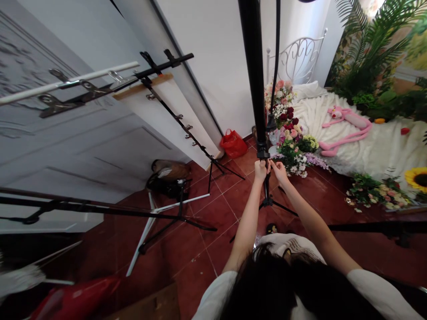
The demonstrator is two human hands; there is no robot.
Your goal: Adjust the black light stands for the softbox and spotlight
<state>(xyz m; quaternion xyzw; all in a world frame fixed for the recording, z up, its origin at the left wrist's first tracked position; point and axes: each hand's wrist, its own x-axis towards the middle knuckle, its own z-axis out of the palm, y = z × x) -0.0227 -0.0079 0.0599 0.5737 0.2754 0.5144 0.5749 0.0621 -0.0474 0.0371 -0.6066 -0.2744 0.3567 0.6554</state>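
Observation:
A tall black stand [255, 80] rises upright in front of me, its tripod legs on the red tiled floor. My left hand [260, 170] is wrapped round the pole just below a black collar [263, 151]. Close on its right, my right hand [277, 171] has its fingers pinched together at the pole's side; what they hold there is too small to make out. A black cable [276, 62] hangs along the pole's right side.
At left are backdrop stands with metal clips [96, 89], a hanging board [187, 111] and tripod legs over the floor. A red bag [234, 143] lies by the wall. Flowers [290, 129] border a bed with white fabric [380, 146] and a pink plush toy [353, 120].

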